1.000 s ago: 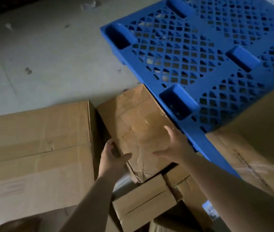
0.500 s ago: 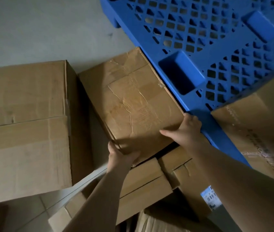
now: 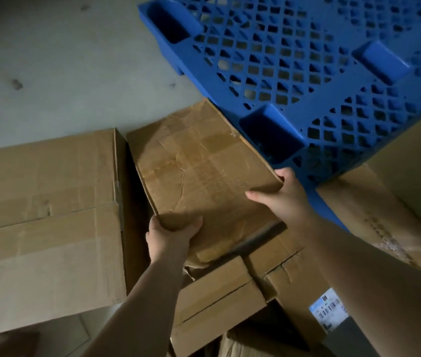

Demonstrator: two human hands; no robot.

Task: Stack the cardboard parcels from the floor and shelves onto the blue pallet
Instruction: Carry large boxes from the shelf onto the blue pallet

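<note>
1. Head view: the blue pallet fills the upper right and lies flat on the grey floor. Compared with half a second earlier, more of its left corner and one more recessed pocket are in frame.
2. The large carton occupies the left side. It sits lower in frame than in the earlier frame; its position relative to its neighbours is unchanged.
3. A second big box overlaps the pallet's near right corner, as before.
4. The creased parcel lies centre frame, between the large carton and the pallet's near edge. Its far corner touches or overlaps the pallet edge. Its near end is raised above the boxes beneath, with a dark gap under it that is wider than before.
5. The small taped box and the torn box lie below the parcel's near end. A barcode label shows on the torn box.
6. The right hand is clamped on the parcel's near right corner, thumb on top, fingers round the edge. One second ago it hovered above, fingers spread.
7. The left hand is clamped on the near left corner, thumb on top, fingers beneath.
</note>
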